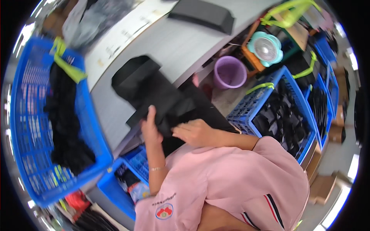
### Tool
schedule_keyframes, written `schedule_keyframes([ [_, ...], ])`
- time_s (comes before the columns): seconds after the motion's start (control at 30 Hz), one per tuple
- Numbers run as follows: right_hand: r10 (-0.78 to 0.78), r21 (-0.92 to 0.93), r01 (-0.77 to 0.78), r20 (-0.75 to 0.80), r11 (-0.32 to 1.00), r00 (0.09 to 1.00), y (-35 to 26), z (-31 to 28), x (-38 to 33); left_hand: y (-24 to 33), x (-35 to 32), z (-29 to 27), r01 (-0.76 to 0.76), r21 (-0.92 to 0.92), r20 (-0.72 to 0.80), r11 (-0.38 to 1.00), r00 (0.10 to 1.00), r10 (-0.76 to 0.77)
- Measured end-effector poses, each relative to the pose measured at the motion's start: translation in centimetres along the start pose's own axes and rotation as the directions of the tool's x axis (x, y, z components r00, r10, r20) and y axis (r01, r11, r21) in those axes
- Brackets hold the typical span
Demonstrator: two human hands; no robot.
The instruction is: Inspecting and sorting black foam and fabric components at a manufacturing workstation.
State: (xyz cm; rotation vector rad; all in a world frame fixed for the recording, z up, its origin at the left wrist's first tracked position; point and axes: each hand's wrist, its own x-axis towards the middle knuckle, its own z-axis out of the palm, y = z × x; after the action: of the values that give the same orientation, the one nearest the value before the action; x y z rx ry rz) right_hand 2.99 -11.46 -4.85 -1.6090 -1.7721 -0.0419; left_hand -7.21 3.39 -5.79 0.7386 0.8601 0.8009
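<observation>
A black fabric piece [148,86], folded and partly sewn-looking, lies over the near edge of the grey table and comes down toward my lap. My left hand [151,130] grips its near left side, one digit pointing up along the cloth and the other fingers partly hidden. My right hand [195,132] is closed on the cloth's near right part with the fingers bent together; their tips are hidden in the dark folds. A bracelet circles my left wrist.
A black block-shaped item [202,15] rests on the table's [162,46] far side. To the left stands a blue crate [101,134] with black cloth. On the right are a purple bin [230,73], a turquoise fan [266,49] and a blue crate [241,115] of black pieces.
</observation>
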Motion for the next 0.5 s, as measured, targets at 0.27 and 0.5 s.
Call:
schedule_keyframes([
  [0.27,0.444,0.157,-0.419,-0.435,0.894,0.784,4.5,-7.0,-0.4,0.1,-3.6,1.1,0.063,0.331,0.272,0.941,0.949,-0.16],
  [0.5,0.68,0.965,-0.26,0.208,-0.026,0.703,4.4,-8.1,-2.5,-2.8,-2.9,-0.1,0.071,0.153,0.496,0.986,0.857,-0.139],
])
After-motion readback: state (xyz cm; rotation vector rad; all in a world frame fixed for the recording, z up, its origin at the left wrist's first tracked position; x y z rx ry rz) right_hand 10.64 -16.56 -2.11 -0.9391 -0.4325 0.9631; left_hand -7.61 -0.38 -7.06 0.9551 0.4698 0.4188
